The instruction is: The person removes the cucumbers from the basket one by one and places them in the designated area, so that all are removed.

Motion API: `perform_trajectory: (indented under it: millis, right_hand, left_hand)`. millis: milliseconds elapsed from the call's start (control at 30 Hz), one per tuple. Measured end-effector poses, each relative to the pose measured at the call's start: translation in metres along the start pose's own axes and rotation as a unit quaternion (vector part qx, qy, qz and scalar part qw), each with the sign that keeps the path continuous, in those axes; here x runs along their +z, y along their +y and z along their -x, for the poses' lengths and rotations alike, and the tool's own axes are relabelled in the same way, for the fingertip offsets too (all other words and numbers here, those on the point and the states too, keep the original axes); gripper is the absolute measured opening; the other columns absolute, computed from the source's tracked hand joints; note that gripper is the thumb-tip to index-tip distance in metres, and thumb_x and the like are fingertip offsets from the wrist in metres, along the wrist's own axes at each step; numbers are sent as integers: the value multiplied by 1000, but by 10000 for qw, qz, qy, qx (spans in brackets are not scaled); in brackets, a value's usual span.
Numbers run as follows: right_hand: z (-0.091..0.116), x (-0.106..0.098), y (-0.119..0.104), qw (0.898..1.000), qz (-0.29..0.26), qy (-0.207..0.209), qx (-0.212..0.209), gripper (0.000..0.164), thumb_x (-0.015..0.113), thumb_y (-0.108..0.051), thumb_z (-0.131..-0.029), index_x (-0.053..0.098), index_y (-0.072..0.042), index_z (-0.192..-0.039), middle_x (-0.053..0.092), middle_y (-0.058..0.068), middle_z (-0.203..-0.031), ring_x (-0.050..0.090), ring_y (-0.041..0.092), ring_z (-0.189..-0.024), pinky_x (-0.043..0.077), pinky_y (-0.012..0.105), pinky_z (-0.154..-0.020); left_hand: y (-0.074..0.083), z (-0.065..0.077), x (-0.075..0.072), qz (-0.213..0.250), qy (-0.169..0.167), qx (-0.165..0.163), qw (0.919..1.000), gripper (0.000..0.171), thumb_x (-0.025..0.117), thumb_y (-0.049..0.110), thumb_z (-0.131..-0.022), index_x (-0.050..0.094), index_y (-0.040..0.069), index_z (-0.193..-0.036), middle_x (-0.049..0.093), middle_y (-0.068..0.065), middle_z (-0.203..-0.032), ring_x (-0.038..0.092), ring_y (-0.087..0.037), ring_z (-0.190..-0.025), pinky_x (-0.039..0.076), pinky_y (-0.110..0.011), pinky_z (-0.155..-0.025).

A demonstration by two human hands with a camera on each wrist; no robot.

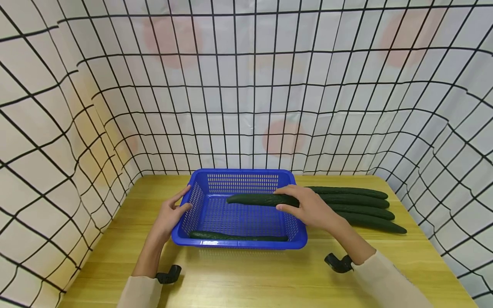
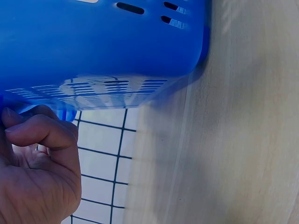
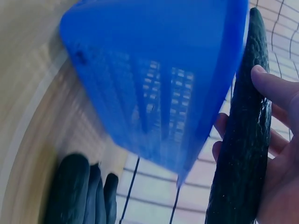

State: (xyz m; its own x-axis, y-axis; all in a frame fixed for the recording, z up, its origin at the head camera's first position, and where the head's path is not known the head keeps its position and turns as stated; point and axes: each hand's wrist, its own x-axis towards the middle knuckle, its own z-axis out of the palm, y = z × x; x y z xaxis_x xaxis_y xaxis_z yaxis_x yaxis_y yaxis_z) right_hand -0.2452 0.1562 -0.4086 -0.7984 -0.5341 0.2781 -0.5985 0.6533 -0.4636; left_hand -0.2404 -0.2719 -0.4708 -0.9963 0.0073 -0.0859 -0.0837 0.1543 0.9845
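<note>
A blue plastic basket (image 1: 239,244) with slotted walls stands on the table. My left hand (image 1: 172,214) grips its left rim; the wrist view shows that hand's fingers (image 2: 44,128) curled at the rim. Over the basket's right side, my right hand (image 1: 308,207) holds a long dark green cucumber (image 1: 252,199), its thumb on one side and fingers on the other. The cucumber (image 3: 243,140) is above the rim in the right wrist view, with its tip pointing left over the basket in the head view. Another cucumber (image 1: 239,236) lies inside along the near wall.
Several cucumbers (image 1: 366,212) lie side by side on the wooden table (image 1: 231,278) right of the basket, partly behind my right hand and forearm. Black wire mesh (image 1: 239,85) over pale sheeting encloses the back and both sides. Black wrist mounts (image 1: 339,262) sit at both wrists.
</note>
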Motion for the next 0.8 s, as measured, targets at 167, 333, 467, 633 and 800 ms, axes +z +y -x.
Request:
perform_trajectory:
  millis: [167,333,467,633,800]
  right_hand:
    - [16,-13,12,9997,-42,98,226,46,67,-41,-99,64,-19,-139,65,3,-141,55,32,-138,47,57,-112]
    - [31,-22,27,9989,-44,180,422,45,65,-40,-101,62,-18,-140,64,6,-142,55,34,-136,47,59,-109]
    - [42,-29,37,9984,3,226,527,45,64,-38,-102,61,-16,-141,61,10,-144,54,37,-136,48,61,-107]
    - [56,-38,49,9976,63,334,610,43,64,-35,-103,60,-16,-141,59,13,-146,53,40,-136,48,64,-105]
    - [73,-44,65,9965,175,461,674,43,65,-33,-102,59,-15,-141,59,15,-144,54,42,-133,49,65,-101]
  left_hand:
    - [1,1,0,-20,-28,-9,10000,64,63,18,-102,40,37,-158,63,-36,-129,76,-36,-85,65,-45,-67]
    - [2,2,0,-36,-43,-3,10000,64,62,18,-102,40,38,-159,58,-36,-136,76,-34,-88,65,-45,-69]
    - [2,0,0,-2,-66,-20,10000,64,61,18,-103,39,37,-159,58,-36,-137,75,-34,-88,65,-45,-70]
    - [1,-1,-1,16,-65,-62,10000,64,62,18,-103,39,38,-159,58,-37,-136,75,-34,-88,65,-45,-70]
    - [1,0,0,12,-26,-65,10000,64,62,18,-102,39,37,-159,59,-37,-134,75,-34,-87,65,-45,-69]
